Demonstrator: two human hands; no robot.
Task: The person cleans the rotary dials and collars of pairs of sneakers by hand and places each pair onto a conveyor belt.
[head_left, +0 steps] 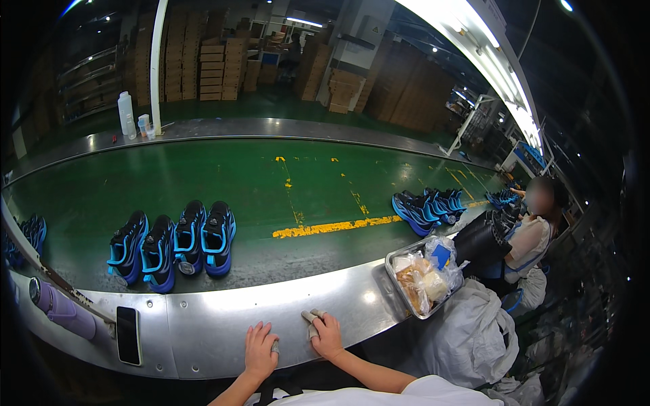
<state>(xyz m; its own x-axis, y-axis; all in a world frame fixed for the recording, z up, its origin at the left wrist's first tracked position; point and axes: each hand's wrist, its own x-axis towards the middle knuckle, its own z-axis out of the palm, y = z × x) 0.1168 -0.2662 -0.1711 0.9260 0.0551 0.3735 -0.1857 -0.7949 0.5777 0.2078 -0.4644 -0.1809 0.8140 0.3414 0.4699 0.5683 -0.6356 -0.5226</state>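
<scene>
My left hand [261, 348] rests on the metal ledge [230, 308] with its fingers stretched out and nothing in them. A pale finger cover shows on one of its fingers. Just to the right, my right hand [328, 337] lies on the same ledge, also open, with pale covers on some fingertips. The two hands are apart. Beyond them, on the green conveyor belt [250, 183], several black and blue sneakers stand in a row, among them a right-hand sneaker [218, 238] and a left-hand sneaker [128, 247]. Neither hand touches them.
A phone [128, 335] and a purple tumbler [64, 310] are at the ledge's left. A metal tray [423, 314] of plastic-wrapped items stands right, beside white sacks [467, 331]. More sneakers [423, 208] line the belt toward a seated person [535, 237]. Bottles [126, 115] stand across the belt.
</scene>
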